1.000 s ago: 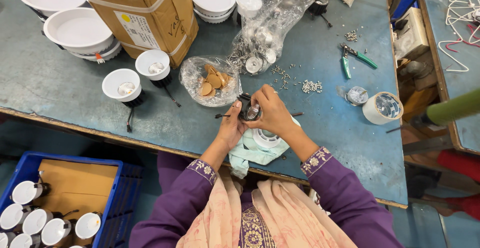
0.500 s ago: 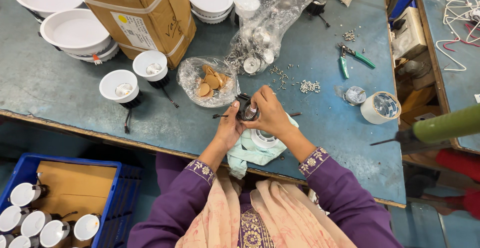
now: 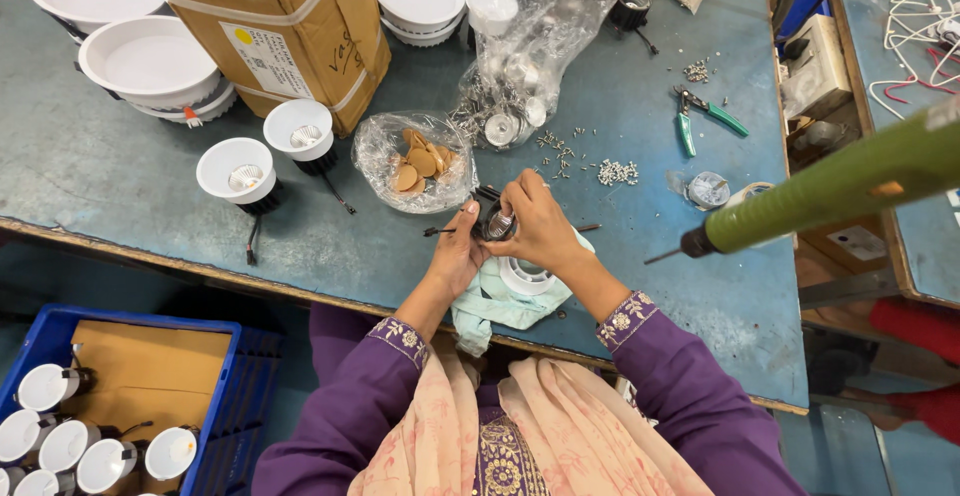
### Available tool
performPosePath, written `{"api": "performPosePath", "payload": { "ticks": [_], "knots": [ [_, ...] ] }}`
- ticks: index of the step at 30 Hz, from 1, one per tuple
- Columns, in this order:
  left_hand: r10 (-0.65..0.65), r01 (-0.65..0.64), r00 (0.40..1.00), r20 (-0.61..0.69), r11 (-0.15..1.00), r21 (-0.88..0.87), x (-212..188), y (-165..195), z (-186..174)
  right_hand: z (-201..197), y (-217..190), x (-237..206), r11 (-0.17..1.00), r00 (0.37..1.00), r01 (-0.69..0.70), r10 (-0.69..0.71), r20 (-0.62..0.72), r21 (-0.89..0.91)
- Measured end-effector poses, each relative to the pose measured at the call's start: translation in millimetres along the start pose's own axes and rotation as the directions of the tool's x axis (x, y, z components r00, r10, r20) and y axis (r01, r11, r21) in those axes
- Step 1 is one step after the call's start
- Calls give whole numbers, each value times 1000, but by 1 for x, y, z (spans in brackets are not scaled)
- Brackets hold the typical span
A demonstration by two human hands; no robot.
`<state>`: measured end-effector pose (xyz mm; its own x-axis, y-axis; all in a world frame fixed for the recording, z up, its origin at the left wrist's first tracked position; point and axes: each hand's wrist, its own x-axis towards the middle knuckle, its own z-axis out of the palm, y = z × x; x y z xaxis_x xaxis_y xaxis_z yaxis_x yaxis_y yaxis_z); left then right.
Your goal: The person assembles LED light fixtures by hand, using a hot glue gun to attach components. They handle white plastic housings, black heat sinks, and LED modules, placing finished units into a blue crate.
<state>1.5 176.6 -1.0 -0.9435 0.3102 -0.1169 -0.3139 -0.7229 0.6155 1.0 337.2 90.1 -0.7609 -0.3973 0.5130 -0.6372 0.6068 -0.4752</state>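
- Looking down from the head view, both hands are meeting over the near edge of the blue-green table (image 3: 640, 356), just above a pale green cloth (image 3: 490, 301).
- The left hand (image 3: 458, 256) is curling against the side of a small dark round lamp part (image 3: 497, 224), its thumb pointing up beside it.
- The right hand (image 3: 543, 224) is closing over the same part from the other side, fingers bent around it; both hands are gripping it, and most of it is lying hidden under the fingers, so its shape is hard to make out.
- A white round fitting (image 3: 525, 276) is sitting on the cloth just below the right hand, partly covered by the wrist.
- A clear bag of tan discs (image 3: 415, 161) is lying just beyond the hands, and a larger clear bag of metal rings (image 3: 525, 36) is lying farther back; its contents are blurring behind the plastic.
- Two white lamp cups (image 3: 268, 151) are standing to the left, near a cardboard box (image 3: 270, 26) that the top edge is cutting off.
- Green-handled pliers (image 3: 705, 116) and loose screws (image 3: 615, 171) are lying to the right.
- A green power screwdriver (image 3: 830, 191) is reaching in from the right, its holder out of frame.
- A blue crate (image 3: 235, 386) of lamp cups is sitting below the table, cut by the corner.
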Motion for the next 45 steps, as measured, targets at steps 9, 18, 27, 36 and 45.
{"api": "performPosePath", "payload": {
  "ticks": [9,18,27,36,45],
  "knots": [
    [-30,32,999,21,991,-133,0,0,-7,-18,-15,-1,997,997,65,-66,-24,-51],
    [-99,111,993,62,964,-242,-2,7,-13,-14,12,-17,891,968,-217,248,-28,398],
    [-141,145,989,34,966,-214,-1,5,-17,-4,52,-56,-256,894,-154,375,245,954],
    [-308,313,948,79,948,-63,4,20,7,-4,4,-36,810,949,-219,306,-74,544],
    [-113,51,993,40,696,716,36,48,19,-23,-10,-21,946,926,-228,283,-248,229]
  ]
}}
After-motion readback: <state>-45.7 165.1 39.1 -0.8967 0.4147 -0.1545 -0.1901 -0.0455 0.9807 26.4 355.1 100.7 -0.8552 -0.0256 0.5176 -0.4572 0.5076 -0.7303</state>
